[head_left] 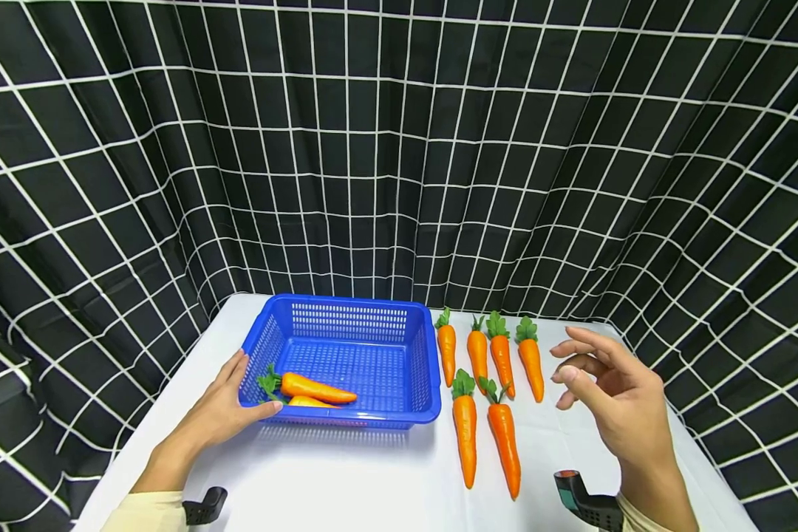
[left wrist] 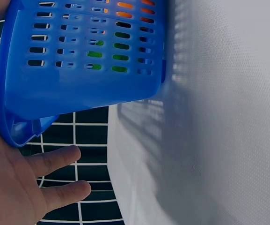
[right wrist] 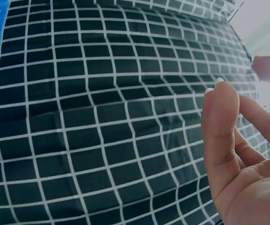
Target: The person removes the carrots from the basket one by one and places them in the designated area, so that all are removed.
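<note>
A blue plastic basket (head_left: 372,416) with slotted walls stands on the white table. My left hand (head_left: 222,403) rests against its near left corner, thumb along the front rim and fingers by the left side. In the left wrist view, two straight fingers (left wrist: 55,161) extend past the basket's corner (left wrist: 78,91). Two orange carrots with green tops lie inside the basket, one carrot (head_left: 315,387) in front of the other (head_left: 306,402) and partly covering it. My right hand (head_left: 621,395) is raised over the table's right side, fingers loosely bent, holding nothing.
To the right of the basket several carrots lie on the table in two rows: a back row with one carrot (head_left: 502,362) among others, and a nearer pair (head_left: 465,440) (head_left: 505,447). A black curtain (head_left: 386,162) with a white grid surrounds the table.
</note>
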A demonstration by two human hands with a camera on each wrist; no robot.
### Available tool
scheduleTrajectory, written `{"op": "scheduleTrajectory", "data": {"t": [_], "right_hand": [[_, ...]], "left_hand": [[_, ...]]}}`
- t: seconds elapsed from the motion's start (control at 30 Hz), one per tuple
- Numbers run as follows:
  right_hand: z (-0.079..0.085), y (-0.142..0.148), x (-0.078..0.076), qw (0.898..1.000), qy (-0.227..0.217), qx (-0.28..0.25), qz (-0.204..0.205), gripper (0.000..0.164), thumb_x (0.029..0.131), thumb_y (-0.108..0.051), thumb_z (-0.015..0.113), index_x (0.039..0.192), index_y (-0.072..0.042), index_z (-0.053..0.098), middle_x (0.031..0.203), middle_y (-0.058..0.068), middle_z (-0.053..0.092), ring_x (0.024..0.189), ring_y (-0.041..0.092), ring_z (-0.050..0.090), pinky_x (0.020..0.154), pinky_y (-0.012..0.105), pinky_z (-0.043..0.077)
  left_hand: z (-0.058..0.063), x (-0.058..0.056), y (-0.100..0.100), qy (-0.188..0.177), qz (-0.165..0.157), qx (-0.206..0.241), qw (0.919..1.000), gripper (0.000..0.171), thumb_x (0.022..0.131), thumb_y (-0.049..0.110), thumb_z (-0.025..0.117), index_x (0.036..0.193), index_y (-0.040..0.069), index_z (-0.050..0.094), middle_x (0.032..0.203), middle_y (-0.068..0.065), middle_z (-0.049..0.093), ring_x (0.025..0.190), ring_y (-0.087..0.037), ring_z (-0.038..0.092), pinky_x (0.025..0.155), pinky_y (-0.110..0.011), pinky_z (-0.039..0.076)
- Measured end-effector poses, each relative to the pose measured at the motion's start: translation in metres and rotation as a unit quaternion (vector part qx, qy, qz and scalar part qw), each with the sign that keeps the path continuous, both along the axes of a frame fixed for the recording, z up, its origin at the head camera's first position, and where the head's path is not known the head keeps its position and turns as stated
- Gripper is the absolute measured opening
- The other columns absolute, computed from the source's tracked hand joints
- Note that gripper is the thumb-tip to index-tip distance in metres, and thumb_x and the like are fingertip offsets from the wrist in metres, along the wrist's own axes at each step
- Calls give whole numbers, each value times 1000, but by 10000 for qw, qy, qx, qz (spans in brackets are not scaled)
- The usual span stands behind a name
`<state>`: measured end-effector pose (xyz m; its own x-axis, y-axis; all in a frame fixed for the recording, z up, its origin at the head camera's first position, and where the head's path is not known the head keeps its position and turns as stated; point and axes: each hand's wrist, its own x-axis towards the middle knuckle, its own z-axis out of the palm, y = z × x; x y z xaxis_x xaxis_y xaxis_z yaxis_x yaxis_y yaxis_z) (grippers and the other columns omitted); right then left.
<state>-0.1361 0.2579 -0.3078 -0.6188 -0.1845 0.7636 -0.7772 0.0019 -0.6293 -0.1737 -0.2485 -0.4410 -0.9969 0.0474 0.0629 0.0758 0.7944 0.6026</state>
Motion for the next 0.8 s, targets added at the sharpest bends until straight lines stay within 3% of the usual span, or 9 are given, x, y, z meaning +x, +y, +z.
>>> {"op": "scheduleTrajectory", "data": {"t": [0.37,0.8], "right_hand": [[21,-20,-5,9939,723,-396,728,41,82,23,57,120,28,45,102,27,60,80,24,63,56,24,55],[48,-77,-18,9799,1439,-528,1274,41,88,2,66,122,18,50,99,23,61,76,23,63,56,24,55]], "left_hand": [[0,-2,1,-61,8,5,10000,115,78,59,71,151,-8,12,157,-23,5,137,-52,14,103,-68,18],[0,-1,0,39,-44,8,10000,115,78,58,72,150,-9,13,156,-25,7,137,-52,15,104,-67,18]]}}
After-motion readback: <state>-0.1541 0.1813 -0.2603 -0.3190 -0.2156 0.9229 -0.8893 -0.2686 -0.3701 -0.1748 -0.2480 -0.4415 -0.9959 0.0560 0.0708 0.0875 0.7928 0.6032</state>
